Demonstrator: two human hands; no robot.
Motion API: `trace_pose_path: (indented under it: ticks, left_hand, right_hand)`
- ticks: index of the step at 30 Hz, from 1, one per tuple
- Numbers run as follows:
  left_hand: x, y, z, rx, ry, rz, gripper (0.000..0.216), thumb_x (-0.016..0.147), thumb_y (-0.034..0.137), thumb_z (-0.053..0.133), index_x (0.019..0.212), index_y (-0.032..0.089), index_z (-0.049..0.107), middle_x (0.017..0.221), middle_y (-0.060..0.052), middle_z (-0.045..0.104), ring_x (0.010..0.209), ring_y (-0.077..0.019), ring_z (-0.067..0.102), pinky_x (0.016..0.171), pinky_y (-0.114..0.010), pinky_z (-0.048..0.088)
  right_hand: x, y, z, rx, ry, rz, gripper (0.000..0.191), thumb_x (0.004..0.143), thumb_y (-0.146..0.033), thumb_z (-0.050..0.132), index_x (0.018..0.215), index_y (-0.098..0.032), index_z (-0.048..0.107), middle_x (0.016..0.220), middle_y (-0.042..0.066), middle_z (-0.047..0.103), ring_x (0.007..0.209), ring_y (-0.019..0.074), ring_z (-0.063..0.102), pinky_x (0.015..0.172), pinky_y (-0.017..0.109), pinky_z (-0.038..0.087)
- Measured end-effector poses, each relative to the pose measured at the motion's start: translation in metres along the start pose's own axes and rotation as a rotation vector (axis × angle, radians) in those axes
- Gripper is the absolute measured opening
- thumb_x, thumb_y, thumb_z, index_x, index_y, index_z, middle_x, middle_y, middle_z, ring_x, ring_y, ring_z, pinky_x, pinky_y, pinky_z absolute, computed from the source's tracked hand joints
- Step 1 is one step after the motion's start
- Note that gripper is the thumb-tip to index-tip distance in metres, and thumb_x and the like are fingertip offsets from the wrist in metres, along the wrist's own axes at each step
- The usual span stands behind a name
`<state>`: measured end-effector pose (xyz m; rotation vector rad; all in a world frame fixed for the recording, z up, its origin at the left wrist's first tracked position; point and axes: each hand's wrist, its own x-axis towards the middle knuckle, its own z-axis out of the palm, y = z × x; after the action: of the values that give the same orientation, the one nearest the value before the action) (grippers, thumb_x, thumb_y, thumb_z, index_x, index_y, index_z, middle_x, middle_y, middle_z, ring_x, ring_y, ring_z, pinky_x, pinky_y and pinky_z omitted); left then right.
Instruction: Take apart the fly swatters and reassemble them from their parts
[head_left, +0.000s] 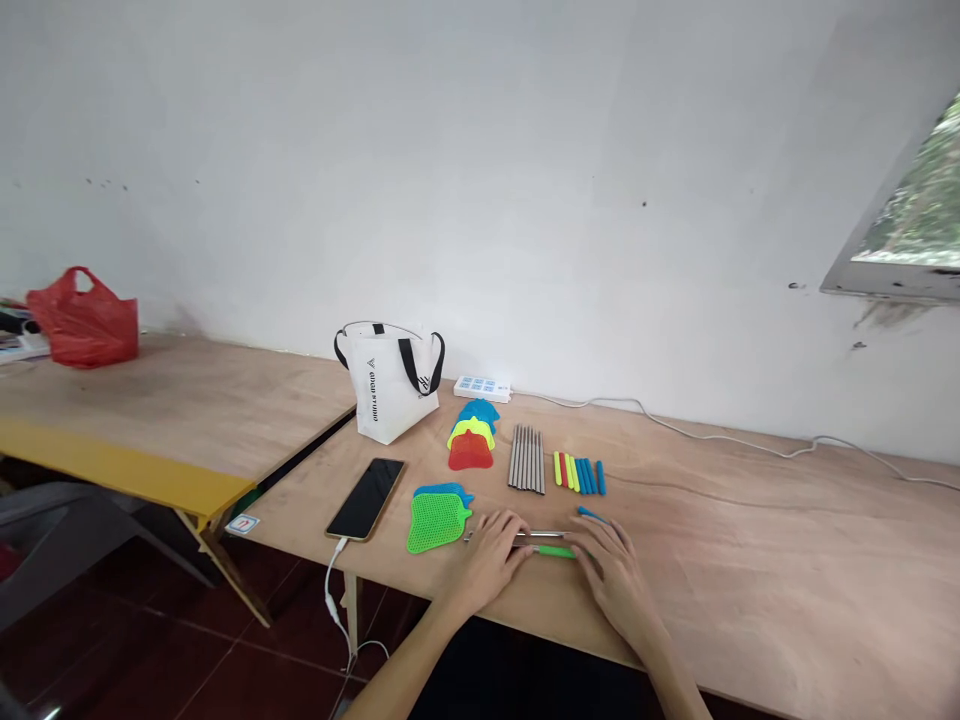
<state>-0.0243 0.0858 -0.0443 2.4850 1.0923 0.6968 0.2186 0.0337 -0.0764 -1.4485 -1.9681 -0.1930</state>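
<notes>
Head view: left hand (489,555) and right hand (611,562) at metal rod (547,534) and green handle (556,551), can't tell whether gripping; loose pressure could let either roll.

Low in the middle of our view we see a slim, shiny metal rod (549,534) lying crosswise, its ends partly hidden from us. Just on our side of it, roughly parallel, we have a bright green tube (555,551), also partly covered. Beyond the rod's right end, we see a blue tube (591,514), slanted, only partly showing.
</notes>
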Motion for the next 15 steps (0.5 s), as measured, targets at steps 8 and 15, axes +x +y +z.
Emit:
trace_pose_path:
  ticks: [8,15]
  left_hand:
    - [0.002,-0.009,0.009,0.060,0.061,-0.121,0.022,0.101,0.044,0.058,0.104,0.023,0.061,0.110,-0.003,0.063,0.106,-0.0244,0.056,0.091,-0.038,0.038]
    - [0.003,-0.007,0.005,0.133,0.018,-0.071,0.031,0.105,0.048,0.046,0.098,0.021,0.060,0.105,-0.005,0.060,0.100,-0.0233,0.054,0.086,-0.037,0.039]
  right_hand:
    - [-0.019,0.051,0.008,-0.160,0.108,0.303,0.039,0.098,-0.046,0.041,0.127,-0.031,0.062,0.123,0.008,0.070,0.112,0.0305,0.065,0.094,0.052,0.049]
    - [-0.020,0.055,0.004,-0.103,0.123,0.380,0.032,0.098,-0.050,0.045,0.099,-0.027,0.066,0.103,0.007,0.073,0.098,0.0298,0.068,0.088,0.047,0.051]
